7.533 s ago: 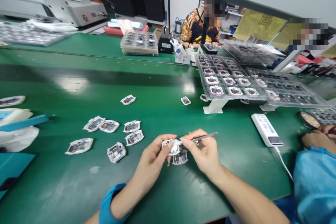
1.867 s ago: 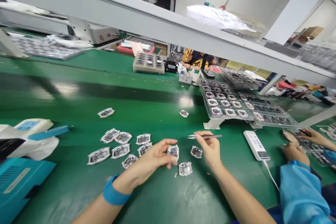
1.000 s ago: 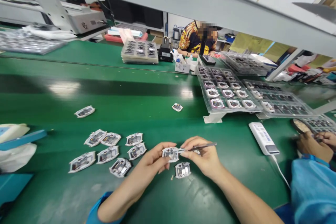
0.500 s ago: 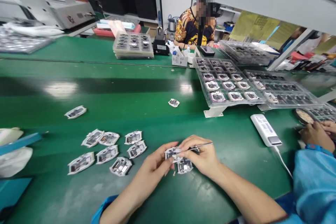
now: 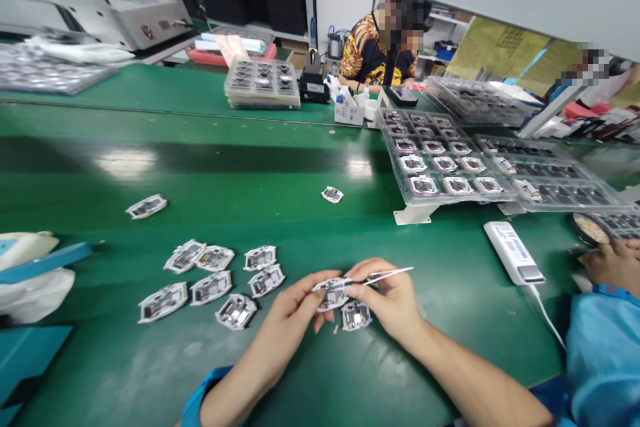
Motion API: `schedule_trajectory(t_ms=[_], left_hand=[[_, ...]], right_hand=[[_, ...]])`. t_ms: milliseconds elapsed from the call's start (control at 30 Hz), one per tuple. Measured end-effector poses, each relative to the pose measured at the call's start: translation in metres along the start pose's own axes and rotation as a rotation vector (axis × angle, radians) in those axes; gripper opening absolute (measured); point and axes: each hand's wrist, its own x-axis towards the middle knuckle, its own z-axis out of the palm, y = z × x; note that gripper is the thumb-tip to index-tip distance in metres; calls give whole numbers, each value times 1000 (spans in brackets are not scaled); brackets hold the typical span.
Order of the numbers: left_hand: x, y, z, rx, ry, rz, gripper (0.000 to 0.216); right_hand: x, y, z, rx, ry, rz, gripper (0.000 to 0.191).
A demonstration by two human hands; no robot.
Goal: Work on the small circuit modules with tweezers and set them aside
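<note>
Pinching a small white-edged circuit module [image 5: 330, 294] between thumb and fingers, the left hand [image 5: 293, 307] is holding it just above the green tabletop [image 5: 150, 373]. The right hand [image 5: 384, 300] is closing its thumb and forefinger around slim steel tweezers [image 5: 393, 274], with their tail end sticking out up and to the right. Their tips are hidden behind the fingers, so what they are touching cannot be told. Both hands are working close together, the right fingertips [image 5: 353, 289] pressing in at the module's edge, and this short, braced span looks like a steady way to control so small a piece.

A second circuit module [image 5: 356, 315] is lying on the tabletop directly below the hands. Seven more are lying in a loose cluster [image 5: 210, 288] to the left, and single ones are sitting farther out [image 5: 332, 195]. Beyond the hands, clear plastic trays [image 5: 480, 197] are standing on white supports, their pockets filled with modules. To the right, a white oblong unit [image 5: 513, 253] is trailing a white cable. Past it, a neighbour's hand [image 5: 613, 263] in a blue sleeve [image 5: 603, 353] is working beside a round dish [image 5: 590, 229]. Across the tabletop, a co-worker in a patterned shirt [image 5: 380, 57] is sitting at the far side.
</note>
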Motion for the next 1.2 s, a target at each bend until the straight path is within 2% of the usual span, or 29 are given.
schedule_trajectory(t_ms=[100,300,433,633,767,900,967,1200], left_hand=[[0,0,-2,-22,-4,-5,45],[-1,0,-3,-50,-23,-28,44],[-3,3,-4,-207,-28,-112,40],[-3,7,-4,-407,-38,-192,33],[-4,8,-2,-419,-72,-197,34],[-4,9,-1,-354,-60,-197,42],[-4,9,-1,-310,-61,-180,46],[-3,8,-2,18,-9,21,48]], right_hand=[[1,2,-2,119,12,144,15],[4,1,-2,166,-28,230,17],[6,0,-3,205,-17,322,23],[0,4,0,84,111,174,17],[-2,4,1,74,68,83,11],[-1,1,1,-44,2,-128,8],[-1,0,0,-70,-5,-157,9],[-1,-2,-1,102,88,168,19]])
